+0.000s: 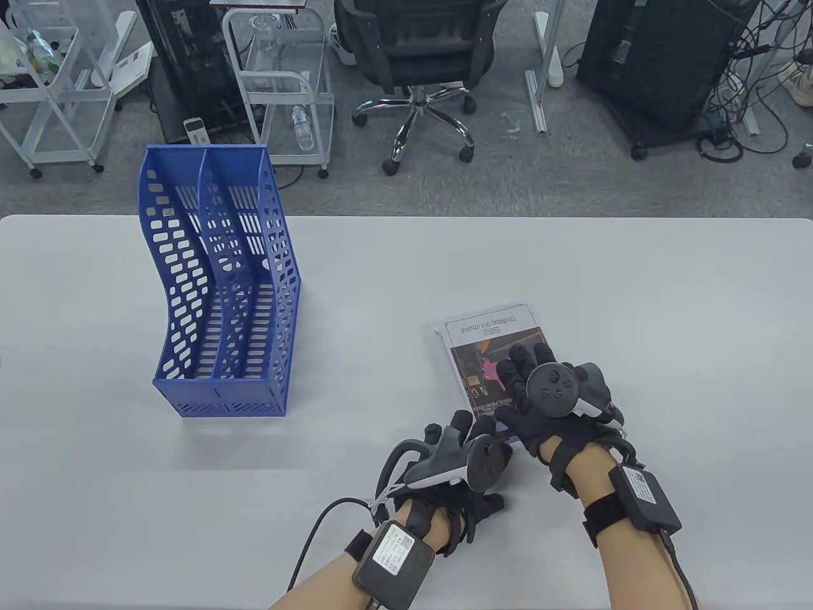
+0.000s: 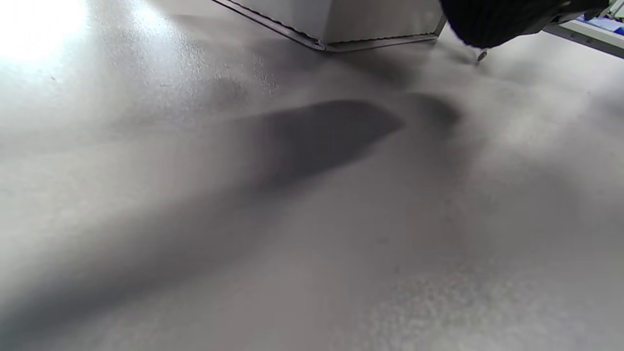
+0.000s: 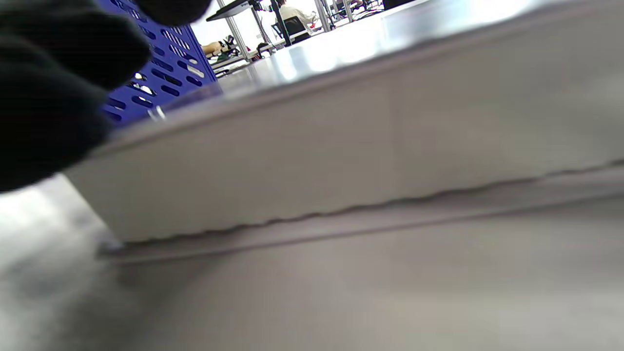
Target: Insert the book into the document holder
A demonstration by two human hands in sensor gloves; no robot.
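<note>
Book (image 1: 486, 343) lies flat near the desk's (image 1: 571, 267) front right, right hand (image 1: 546, 394) resting spread on its cover, left hand (image 1: 454, 464) at its near corner, grip unclear; document holder (image 1: 219, 279) stands well apart, back left. Wrist views show the book's page edge (image 3: 341, 161) on the desk, so pickup seems underway: next, lift, stand it upright, carry to 1 of the 2 slots.

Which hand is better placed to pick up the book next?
Right. The right hand already rests on the book; the left hand sits beside its near corner on the table.

A black mesh office chair on a chrome star base (image 1: 416, 57) stands beyond the pale grey table (image 1: 571, 273). White wire trolleys (image 1: 286, 89) stand to its left, one holding a clear plastic bottle (image 1: 303, 126). Black equipment cabinets on castors (image 1: 660, 60) stand to the right.
</note>
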